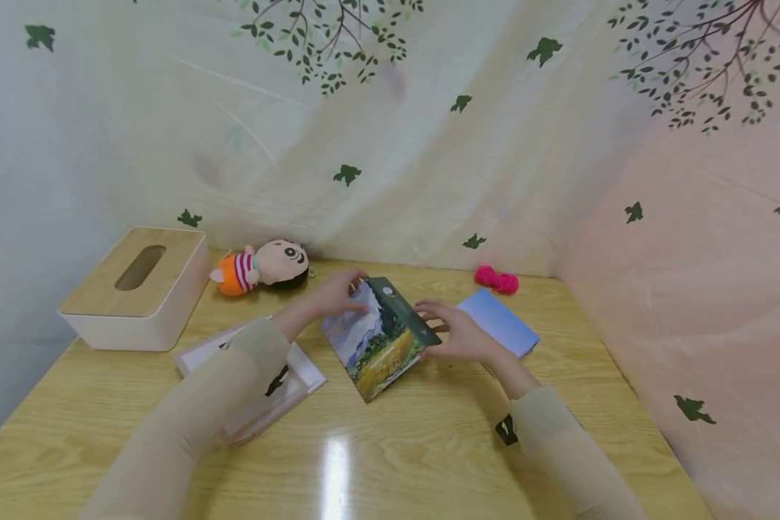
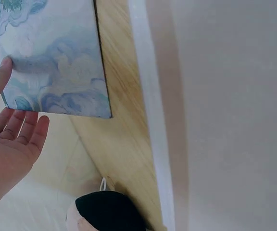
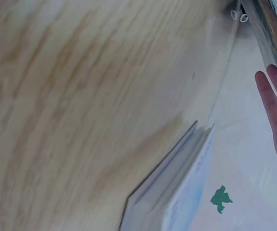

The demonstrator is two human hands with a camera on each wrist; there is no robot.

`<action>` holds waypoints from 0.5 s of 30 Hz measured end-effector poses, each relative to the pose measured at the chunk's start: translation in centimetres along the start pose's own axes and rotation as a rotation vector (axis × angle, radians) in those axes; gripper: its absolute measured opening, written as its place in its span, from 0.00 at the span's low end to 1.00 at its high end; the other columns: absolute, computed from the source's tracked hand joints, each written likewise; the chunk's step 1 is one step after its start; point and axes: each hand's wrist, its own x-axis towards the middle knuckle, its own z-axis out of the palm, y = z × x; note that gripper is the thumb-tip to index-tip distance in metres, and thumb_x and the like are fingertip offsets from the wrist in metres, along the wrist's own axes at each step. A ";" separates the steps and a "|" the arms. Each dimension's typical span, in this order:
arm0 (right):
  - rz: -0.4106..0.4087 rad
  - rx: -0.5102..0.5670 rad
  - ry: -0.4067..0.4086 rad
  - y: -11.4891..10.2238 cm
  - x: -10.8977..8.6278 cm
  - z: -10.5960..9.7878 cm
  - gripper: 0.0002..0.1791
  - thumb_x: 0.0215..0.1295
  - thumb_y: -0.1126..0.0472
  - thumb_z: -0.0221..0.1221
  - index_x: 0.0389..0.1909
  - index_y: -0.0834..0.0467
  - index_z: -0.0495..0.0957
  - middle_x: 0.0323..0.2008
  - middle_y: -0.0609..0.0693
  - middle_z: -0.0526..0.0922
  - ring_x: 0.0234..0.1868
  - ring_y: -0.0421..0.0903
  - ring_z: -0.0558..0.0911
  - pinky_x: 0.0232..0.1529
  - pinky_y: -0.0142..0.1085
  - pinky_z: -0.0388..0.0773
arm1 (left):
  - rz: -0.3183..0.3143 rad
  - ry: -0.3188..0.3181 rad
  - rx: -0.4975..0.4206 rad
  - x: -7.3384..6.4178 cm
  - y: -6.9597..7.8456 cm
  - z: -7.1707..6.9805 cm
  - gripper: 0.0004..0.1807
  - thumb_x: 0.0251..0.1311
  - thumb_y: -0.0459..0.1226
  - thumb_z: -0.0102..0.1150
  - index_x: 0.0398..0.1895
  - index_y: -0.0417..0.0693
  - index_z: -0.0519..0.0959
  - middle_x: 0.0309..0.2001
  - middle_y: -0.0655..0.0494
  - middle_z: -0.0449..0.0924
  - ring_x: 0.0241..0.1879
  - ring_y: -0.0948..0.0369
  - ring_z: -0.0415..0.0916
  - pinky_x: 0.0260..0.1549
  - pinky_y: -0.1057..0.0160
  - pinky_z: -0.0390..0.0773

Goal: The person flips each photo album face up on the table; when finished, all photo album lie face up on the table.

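A book with a painted landscape cover (image 1: 380,339) is tilted above the middle of the table, a dark green band along its upper right side. My left hand (image 1: 341,295) pinches its upper left edge; in the left wrist view the thumb (image 2: 4,72) lies on the cover and the other fingers are behind the edge. At the opposite side my right hand (image 1: 458,331) has its fingertips right at the book's edge. Its fingers (image 3: 271,98) look extended in the right wrist view, where the thumb is hidden.
A blue book (image 1: 499,321) lies beyond my right hand, near a bundle of pink yarn (image 1: 496,280). A pale flat book (image 1: 305,372) lies partly under my left forearm. Toward the back left are a tissue box (image 1: 169,318) with a wooden lid and a plush doll (image 1: 263,267).
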 end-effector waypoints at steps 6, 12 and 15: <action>0.012 0.008 0.031 -0.7 -0.2 -0.1 0.45 0.46 0.59 0.73 0.67 0.52 0.63 0.64 0.52 0.68 0.58 0.53 0.75 0.51 0.46 0.78 | -0.047 0.041 0.009 -0.3 1.5 -0.3 0.33 0.50 0.40 0.70 0.57 0.35 0.69 0.46 0.42 0.75 0.46 0.51 0.73 0.48 0.54 0.73; 0.007 0.038 0.014 -2.0 -0.2 -0.4 0.45 0.46 0.57 0.73 0.67 0.53 0.64 0.61 0.56 0.71 0.55 0.53 0.77 0.47 0.43 0.80 | -0.040 0.080 -0.068 -0.6 1.9 -0.9 0.34 0.48 0.41 0.72 0.56 0.36 0.70 0.46 0.43 0.75 0.43 0.52 0.72 0.45 0.55 0.74; 0.007 0.041 0.021 -2.6 -0.2 -0.6 0.45 0.46 0.57 0.73 0.67 0.52 0.64 0.61 0.56 0.71 0.54 0.52 0.77 0.46 0.42 0.80 | -0.038 0.086 -0.045 -0.7 2.2 -1.3 0.35 0.48 0.42 0.72 0.57 0.38 0.70 0.45 0.43 0.76 0.39 0.53 0.73 0.39 0.58 0.75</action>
